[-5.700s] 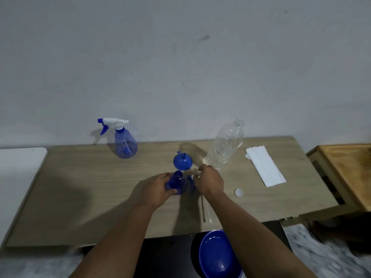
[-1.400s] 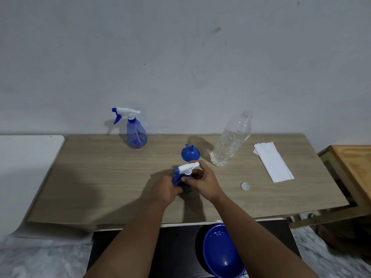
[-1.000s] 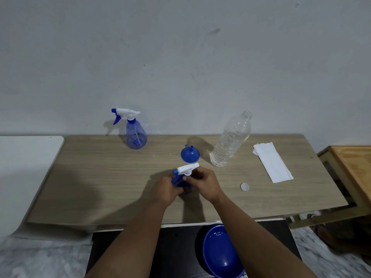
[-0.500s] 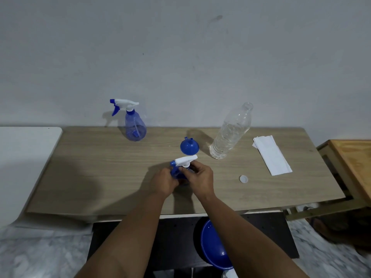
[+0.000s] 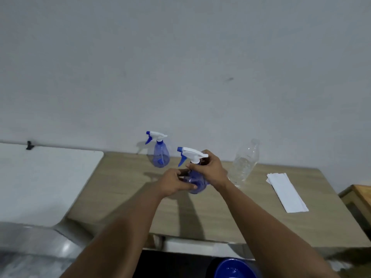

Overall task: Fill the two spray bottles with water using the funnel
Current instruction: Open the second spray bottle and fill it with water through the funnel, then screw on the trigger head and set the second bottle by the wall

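Note:
I hold a blue spray bottle (image 5: 197, 184) with a white trigger head (image 5: 191, 154) lifted above the wooden table (image 5: 230, 213). My left hand (image 5: 174, 182) grips the bottle's round body. My right hand (image 5: 206, 170) grips the neck just under the trigger head. A second blue spray bottle (image 5: 160, 155) with its trigger head on stands at the table's back edge by the wall. A clear plastic water bottle (image 5: 244, 164) stands to the right of my hands. The funnel is hidden behind my hands.
Folded white paper (image 5: 285, 192) lies at the table's right side. A blue bowl (image 5: 233, 268) sits below the table's near edge. A white surface (image 5: 44, 177) adjoins the table on the left, and a wooden stand (image 5: 361, 194) is at the far right.
Both hands have lifted the capped spray bottle off the table and toward the left rear. My head has turned left, so the view has shifted; the funnel and the small white cap are out of sight.

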`<action>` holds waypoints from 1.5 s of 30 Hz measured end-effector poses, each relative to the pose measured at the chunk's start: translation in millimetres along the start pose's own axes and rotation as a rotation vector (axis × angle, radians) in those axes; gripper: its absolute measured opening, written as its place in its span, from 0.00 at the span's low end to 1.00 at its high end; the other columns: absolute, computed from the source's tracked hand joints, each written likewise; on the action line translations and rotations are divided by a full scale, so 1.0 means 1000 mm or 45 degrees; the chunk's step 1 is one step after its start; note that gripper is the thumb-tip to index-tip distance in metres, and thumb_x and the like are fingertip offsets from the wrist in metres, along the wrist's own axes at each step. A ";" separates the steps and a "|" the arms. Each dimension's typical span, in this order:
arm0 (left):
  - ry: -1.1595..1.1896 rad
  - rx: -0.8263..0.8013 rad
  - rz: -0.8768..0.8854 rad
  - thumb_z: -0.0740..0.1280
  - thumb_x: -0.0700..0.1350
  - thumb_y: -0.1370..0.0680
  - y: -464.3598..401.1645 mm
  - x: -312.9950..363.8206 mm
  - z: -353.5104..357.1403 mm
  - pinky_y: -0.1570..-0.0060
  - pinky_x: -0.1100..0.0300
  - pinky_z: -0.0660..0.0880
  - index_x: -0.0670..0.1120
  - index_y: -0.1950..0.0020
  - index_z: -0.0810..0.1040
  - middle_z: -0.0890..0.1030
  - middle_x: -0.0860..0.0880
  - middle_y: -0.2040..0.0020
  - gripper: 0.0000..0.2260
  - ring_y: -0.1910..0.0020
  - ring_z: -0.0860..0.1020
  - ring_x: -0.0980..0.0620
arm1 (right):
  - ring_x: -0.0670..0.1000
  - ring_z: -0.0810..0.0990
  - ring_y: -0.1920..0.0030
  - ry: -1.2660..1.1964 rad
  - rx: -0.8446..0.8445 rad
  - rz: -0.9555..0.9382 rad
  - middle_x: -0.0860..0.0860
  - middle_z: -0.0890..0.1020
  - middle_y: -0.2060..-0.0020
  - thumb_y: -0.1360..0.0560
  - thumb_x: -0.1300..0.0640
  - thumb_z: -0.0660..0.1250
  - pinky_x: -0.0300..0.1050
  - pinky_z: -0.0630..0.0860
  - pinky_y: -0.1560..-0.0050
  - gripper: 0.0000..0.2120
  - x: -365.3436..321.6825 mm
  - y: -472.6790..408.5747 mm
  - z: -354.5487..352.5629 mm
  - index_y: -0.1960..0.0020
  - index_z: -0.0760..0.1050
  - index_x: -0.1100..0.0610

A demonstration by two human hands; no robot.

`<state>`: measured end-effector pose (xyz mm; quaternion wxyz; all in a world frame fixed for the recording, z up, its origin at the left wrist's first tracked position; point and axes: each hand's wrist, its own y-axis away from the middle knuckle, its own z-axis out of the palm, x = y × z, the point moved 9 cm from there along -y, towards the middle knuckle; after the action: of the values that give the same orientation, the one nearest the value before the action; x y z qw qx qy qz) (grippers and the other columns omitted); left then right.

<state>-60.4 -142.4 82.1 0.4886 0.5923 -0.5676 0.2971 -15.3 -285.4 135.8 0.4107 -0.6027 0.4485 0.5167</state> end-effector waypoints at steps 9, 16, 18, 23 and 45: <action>0.096 0.212 0.076 0.81 0.46 0.33 0.047 0.043 -0.092 0.42 0.60 0.78 0.49 0.39 0.83 0.86 0.53 0.47 0.23 0.45 0.84 0.55 | 0.54 0.86 0.51 0.037 -0.373 -0.252 0.54 0.88 0.51 0.22 0.59 0.75 0.50 0.82 0.49 0.11 -0.109 -0.032 0.095 0.41 0.83 0.58; -0.264 0.662 -0.170 0.72 0.44 0.24 0.113 -0.037 -0.154 0.35 0.61 0.72 0.46 0.28 0.75 0.80 0.48 0.33 0.24 0.36 0.78 0.54 | 0.54 0.85 0.53 -0.102 -0.364 0.001 0.52 0.87 0.56 0.22 0.64 0.70 0.50 0.78 0.59 0.08 -0.067 -0.021 0.150 0.45 0.83 0.57; -0.503 0.732 -0.264 0.72 0.49 0.25 0.134 -0.065 -0.162 0.30 0.56 0.69 0.47 0.26 0.73 0.76 0.48 0.29 0.27 0.31 0.74 0.50 | 0.54 0.84 0.55 0.082 -0.370 0.105 0.52 0.86 0.59 0.24 0.62 0.70 0.47 0.76 0.61 0.05 -0.032 -0.009 0.166 0.51 0.83 0.54; -0.732 0.754 -0.387 0.68 0.61 0.24 0.162 -0.112 -0.161 0.30 0.54 0.68 0.52 0.23 0.67 0.70 0.49 0.24 0.32 0.27 0.69 0.49 | 0.56 0.82 0.56 0.655 -0.424 0.131 0.54 0.83 0.58 0.26 0.58 0.71 0.49 0.78 0.49 0.11 0.036 0.026 0.187 0.45 0.84 0.49; -0.683 0.878 -0.318 0.70 0.62 0.27 0.165 -0.112 -0.166 0.38 0.51 0.76 0.53 0.28 0.72 0.75 0.53 0.31 0.30 0.35 0.75 0.51 | 0.54 0.84 0.50 0.763 -0.304 0.465 0.53 0.85 0.49 0.34 0.43 0.78 0.44 0.77 0.54 0.29 0.089 0.044 0.174 0.39 0.79 0.58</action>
<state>-206.2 72.2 77.5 0.1305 0.8404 -0.4663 0.2435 -96.8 -140.2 24.1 0.0888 -0.6810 0.5855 0.4307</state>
